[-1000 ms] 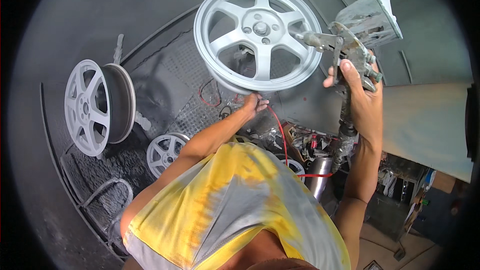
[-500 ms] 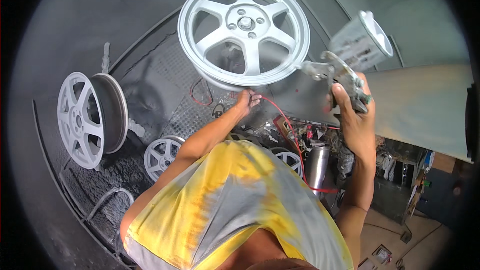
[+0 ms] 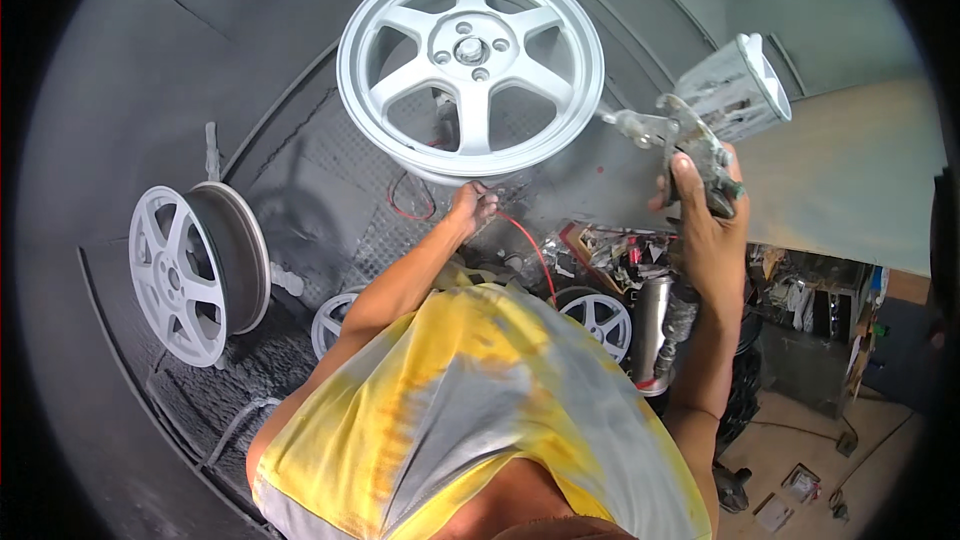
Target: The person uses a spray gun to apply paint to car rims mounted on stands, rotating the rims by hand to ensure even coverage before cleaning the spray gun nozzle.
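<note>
My right hand (image 3: 705,220) is clenched around the grip of the spray gun (image 3: 680,135), its cup (image 3: 738,90) tilted up and to the right. The nozzle points left toward the white alloy wheel (image 3: 470,65), which faces me ahead and to the left of the gun, its axle line running toward me. My left hand (image 3: 472,205) touches the wheel's lower rim, fingers curled; whether it actually grips, I cannot tell. The left hand is nearer the wheel. Another wheel (image 3: 185,275) stands well apart to the left.
</note>
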`<state>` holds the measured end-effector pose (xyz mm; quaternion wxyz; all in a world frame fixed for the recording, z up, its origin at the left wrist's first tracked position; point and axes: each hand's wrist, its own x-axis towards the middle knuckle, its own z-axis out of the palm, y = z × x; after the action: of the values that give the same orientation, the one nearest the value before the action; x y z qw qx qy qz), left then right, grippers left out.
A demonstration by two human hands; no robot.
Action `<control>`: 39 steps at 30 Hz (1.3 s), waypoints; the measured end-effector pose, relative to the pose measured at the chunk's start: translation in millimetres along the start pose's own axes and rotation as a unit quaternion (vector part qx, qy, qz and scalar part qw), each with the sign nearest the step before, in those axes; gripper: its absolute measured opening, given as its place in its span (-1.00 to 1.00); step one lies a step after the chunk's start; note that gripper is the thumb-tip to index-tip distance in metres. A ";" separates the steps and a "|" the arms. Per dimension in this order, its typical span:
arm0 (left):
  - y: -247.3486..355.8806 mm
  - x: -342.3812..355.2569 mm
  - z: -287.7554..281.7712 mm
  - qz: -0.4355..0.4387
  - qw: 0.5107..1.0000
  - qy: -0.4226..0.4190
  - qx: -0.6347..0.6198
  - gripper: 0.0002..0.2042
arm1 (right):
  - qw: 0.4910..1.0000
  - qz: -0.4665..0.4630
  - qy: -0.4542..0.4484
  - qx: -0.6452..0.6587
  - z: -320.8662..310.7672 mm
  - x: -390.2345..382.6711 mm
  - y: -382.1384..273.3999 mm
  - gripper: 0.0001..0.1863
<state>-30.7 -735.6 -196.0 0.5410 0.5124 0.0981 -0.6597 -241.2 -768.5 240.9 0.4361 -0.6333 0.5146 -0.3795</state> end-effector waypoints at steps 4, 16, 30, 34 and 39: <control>16.7 6.8 -37.1 0.012 0.999 -0.022 0.042 -0.95 | 0.999 -0.039 0.006 0.018 14.5 10.8 10.5 -0.74; 172.1 25.7 -152.9 0.029 0.948 -0.090 0.303 -0.67 | 0.999 0.016 0.039 -0.003 -2.4 9.7 10.4 -0.76; 144.9 22.5 -122.5 0.148 0.988 0.032 -0.002 -0.33 | 0.999 0.029 0.035 0.000 1.0 -15.6 6.6 -0.76; 108.5 5.2 -83.5 0.109 0.986 0.033 -0.119 -0.19 | 0.998 0.052 0.023 0.035 2.4 -15.5 11.0 -0.76; 72.3 -6.9 -50.4 0.134 0.979 0.044 -0.145 0.05 | 0.996 -0.028 0.082 -0.023 1.0 11.2 23.2 -0.76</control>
<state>56.1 -725.5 -182.9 0.6885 0.4653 0.1467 -0.5365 -245.7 -781.5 219.0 0.3670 -0.6242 0.5393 -0.4299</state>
